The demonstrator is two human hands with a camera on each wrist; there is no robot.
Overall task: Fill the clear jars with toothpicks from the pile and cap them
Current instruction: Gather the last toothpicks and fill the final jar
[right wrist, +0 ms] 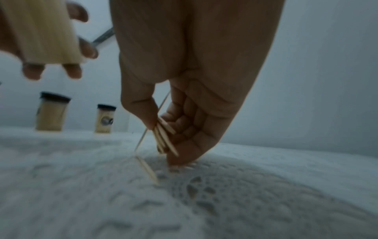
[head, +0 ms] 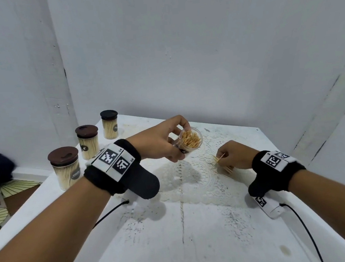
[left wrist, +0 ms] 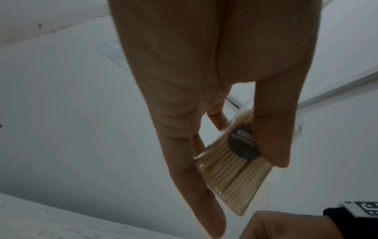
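My left hand (head: 168, 143) grips an uncapped clear jar (head: 190, 143) packed with toothpicks, held tilted above the lace doily (head: 192, 183). In the left wrist view the jar (left wrist: 231, 174) sits between thumb and fingers, its dark round label showing. My right hand (head: 231, 155) rests low on the doily and pinches a small bunch of toothpicks (right wrist: 163, 137); one thin toothpick (head: 218, 160) sticks up from it. A few loose toothpicks (right wrist: 146, 168) lie on the doily under the fingers. The jar (right wrist: 40, 30) shows at the upper left of the right wrist view.
Three capped, filled jars (head: 67, 171) (head: 88, 141) (head: 109, 124) with brown lids stand in a row along the table's left edge. White walls close off the back and right. Black cables (head: 110, 212) (head: 305, 230) trail from both wristbands over the white table (head: 197, 242).
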